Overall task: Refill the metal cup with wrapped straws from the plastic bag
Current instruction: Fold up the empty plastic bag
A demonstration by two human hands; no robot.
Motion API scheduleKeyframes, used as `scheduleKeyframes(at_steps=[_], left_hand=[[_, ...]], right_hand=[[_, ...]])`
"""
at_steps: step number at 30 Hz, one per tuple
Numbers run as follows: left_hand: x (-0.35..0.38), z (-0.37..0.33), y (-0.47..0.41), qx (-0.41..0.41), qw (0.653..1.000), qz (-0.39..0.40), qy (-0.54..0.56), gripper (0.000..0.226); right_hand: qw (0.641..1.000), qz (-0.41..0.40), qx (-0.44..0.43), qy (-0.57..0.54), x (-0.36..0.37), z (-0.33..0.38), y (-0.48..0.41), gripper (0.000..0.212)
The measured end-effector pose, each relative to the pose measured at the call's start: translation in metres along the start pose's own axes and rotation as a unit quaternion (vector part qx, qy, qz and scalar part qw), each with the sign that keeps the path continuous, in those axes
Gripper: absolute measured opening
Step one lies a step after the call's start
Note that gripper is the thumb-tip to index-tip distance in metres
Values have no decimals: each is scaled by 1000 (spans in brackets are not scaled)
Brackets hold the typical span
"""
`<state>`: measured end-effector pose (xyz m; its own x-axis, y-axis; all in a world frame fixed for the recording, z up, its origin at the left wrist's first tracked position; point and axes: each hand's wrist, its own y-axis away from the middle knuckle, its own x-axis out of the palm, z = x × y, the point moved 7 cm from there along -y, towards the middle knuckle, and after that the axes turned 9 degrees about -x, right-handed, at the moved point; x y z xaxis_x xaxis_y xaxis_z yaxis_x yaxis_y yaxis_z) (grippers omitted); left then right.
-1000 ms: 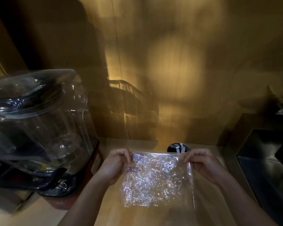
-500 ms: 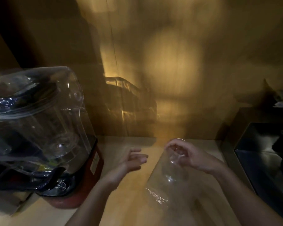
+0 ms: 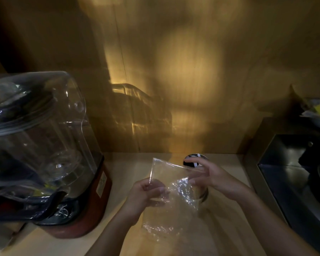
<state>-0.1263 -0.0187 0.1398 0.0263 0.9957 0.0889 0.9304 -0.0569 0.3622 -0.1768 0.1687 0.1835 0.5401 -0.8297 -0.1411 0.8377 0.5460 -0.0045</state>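
A clear, crinkled plastic bag (image 3: 172, 198) hangs between my hands above the wooden counter. My left hand (image 3: 148, 193) pinches its left edge. My right hand (image 3: 212, 177) curls at the bag's upper right corner, thumb and fingers closed on the film, right in front of the metal cup (image 3: 203, 194). The cup stands on the counter behind the bag. Its dark rim (image 3: 190, 157) shows above my thumb, with white wrapped straws (image 3: 197, 156) poking out. I cannot make out any straws inside the bag.
A blender with a large clear cover (image 3: 44, 137) on a red base (image 3: 92, 215) fills the left side. A steel sink unit (image 3: 292, 174) borders the counter on the right. A wooden wall (image 3: 174, 71) closes the back.
My left hand, open and off the bag half a second ago, now grips its left edge. The bag has swung up and spread between both hands. The cup's rim shows again.
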Motion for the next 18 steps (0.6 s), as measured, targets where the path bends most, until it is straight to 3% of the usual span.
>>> scheduleKeyframes(at_steps=[3,7,12,16,18], left_hand=[[-16,11,-4,-18,997,-45,59,8],[-25,24,-3,-45,994,-83,54,5],[-36,44,-3,-83,987,-127,47,36],[-45,72,2,-170,971,-157,54,51],[-52,84,5,-190,963,-185,45,43]], right_hand=[[997,-55,28,-38,4,-19,6,58],[996,-50,70,-35,27,-46,7,71],[991,-95,65,-65,46,-80,3,82],[990,-105,93,-33,56,-109,6,48],[986,-117,111,-37,61,-123,8,33]])
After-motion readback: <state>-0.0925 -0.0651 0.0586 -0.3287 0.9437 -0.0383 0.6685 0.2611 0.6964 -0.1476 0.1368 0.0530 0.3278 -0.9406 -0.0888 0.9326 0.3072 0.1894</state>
